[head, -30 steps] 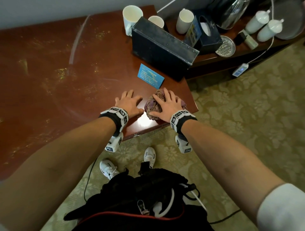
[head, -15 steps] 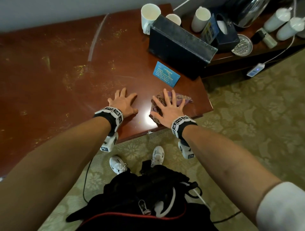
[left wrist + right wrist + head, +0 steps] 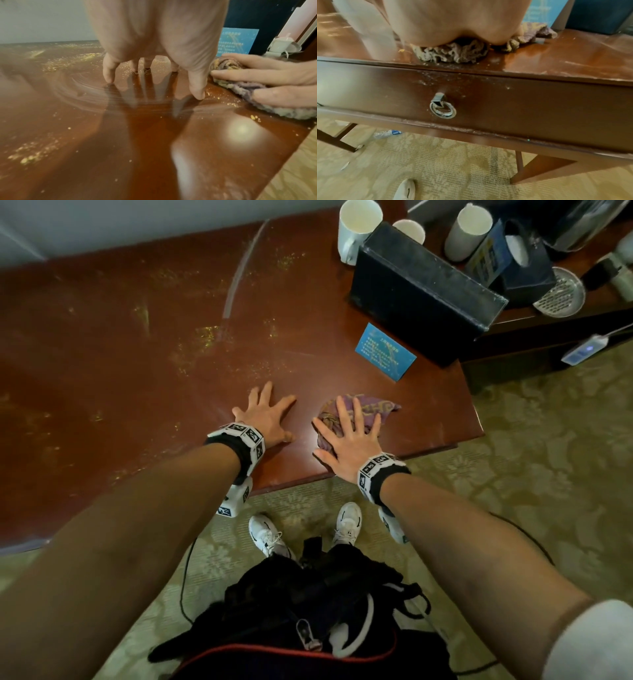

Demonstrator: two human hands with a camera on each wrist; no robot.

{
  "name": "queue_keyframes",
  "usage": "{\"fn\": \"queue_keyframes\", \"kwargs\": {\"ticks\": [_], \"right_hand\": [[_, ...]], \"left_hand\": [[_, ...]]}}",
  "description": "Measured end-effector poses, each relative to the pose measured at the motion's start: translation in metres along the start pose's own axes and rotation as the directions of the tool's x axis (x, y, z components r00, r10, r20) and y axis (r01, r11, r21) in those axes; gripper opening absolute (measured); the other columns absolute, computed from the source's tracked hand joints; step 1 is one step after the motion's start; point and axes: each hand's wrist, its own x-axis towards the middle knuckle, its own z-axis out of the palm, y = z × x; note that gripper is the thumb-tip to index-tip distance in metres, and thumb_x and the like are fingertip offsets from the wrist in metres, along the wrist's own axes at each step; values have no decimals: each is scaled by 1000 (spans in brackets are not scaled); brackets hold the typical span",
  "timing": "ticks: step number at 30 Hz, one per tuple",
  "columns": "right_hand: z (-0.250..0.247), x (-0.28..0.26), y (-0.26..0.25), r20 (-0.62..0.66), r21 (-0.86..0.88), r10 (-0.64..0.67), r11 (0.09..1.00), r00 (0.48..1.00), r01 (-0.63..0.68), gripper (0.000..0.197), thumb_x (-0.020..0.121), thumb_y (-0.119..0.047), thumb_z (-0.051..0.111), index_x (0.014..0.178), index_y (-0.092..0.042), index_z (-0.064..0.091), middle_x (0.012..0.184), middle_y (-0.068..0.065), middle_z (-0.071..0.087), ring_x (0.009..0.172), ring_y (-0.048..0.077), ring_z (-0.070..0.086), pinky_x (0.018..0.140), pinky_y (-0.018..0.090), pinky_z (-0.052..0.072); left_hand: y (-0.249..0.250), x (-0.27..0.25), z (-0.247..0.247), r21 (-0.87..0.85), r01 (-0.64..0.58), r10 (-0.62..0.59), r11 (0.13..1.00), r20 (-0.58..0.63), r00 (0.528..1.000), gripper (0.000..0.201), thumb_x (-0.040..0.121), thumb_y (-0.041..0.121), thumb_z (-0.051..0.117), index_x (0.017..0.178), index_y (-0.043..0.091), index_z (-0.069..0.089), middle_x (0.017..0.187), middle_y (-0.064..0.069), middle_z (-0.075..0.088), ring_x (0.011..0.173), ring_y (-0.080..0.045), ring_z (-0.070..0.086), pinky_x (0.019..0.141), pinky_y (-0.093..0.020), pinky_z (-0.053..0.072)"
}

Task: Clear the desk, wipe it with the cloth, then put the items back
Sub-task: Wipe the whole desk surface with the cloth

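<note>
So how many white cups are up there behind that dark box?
3. One mug with a handle at the dark box's far left corner, a smaller cup peeking over the box, a third cup further right. Others may be hidden.

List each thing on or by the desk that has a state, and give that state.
left hand: flat on the desk, fingers spread, holds nothing.
right hand: flat, fingers straight, presses the cloth.
cloth: bunched, on the desk near the front edge.
desk: strewn with yellow crumbs, smear marks near the hands.
blue card: upright, beside the dark box.
dark box: closed, on the desk's right end.
mug: upright, behind the box.
drawer: closed.
</note>
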Motion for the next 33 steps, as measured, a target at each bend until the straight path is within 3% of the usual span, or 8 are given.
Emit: {"fn": "queue_keyframes", "kwargs": {"ticks": [4, 9, 15, 21, 30, 33], "right_hand": [[-11, 5, 27, 16, -44, -69, 997, 997, 70, 63, 95, -70, 19, 153, -51, 1, 162, 2, -24, 148, 36, -19, 110, 74, 4], [-29, 38, 29, 66, 32, -34, 999, 997, 32, 70, 93, -74, 22, 153, -50, -5, 160, 2, -29, 146, 39, -25, 108, 76, 0], [-42, 59, 15, 29, 141, 3, 990, 1000, -7, 68, 95, -71, 16, 153, -46, -10, 162, -1, -26, 146, 39, -24, 106, 75, -1], [-31, 53, 18, 0, 65, -32, 997, 999, 32, 61, 99, -63, 21, 154, -46, 0, 162, -1, -25, 146, 39, -24, 108, 76, 0], [-6, 13, 16, -27, 23, -92, 995, 995, 93, 62, 98, -65, 18, 155, -46, -1, 162, -1, -26, 146, 38, -24, 108, 74, -3], [4, -10, -4, -3, 12, -130, 991, 991, 130, 62, 99, -64, 17, 154, -45, -2, 162, 0, -26, 146, 38, -25, 108, 73, -5]], "left_hand": [[6, -3, 2, 4, 34, -34, 999, -3, 999, 86, 85, 53, 65, 150, 48, 10, 162, -2, -12, 148, -32, -8, 107, -68, 20], [12, -11, 8, -44, 170, -171, 985, -18, 985, 84, 86, 54, 64, 150, 47, 11, 162, -3, -12, 148, -34, -5, 107, -68, 20], [21, -19, 20, -130, 312, -319, 941, -33, 947, 80, 87, 56, 61, 149, 48, 12, 162, -3, -7, 147, -34, 1, 107, -68, 24], [17, -23, 27, -187, 295, -305, 937, -30, 952, 79, 87, 55, 61, 150, 48, 13, 163, -1, -7, 148, -33, -2, 108, -67, 22], [6, -38, 38, -147, 170, -187, 974, -115, 976, 77, 88, 55, 59, 149, 49, 13, 162, -1, -11, 148, -30, -4, 109, -67, 19], [-6, -46, 42, -176, 203, -223, 963, -99, 970, 81, 87, 55, 62, 149, 50, 11, 162, 0, -14, 148, -31, -4, 110, -67, 19]]}}
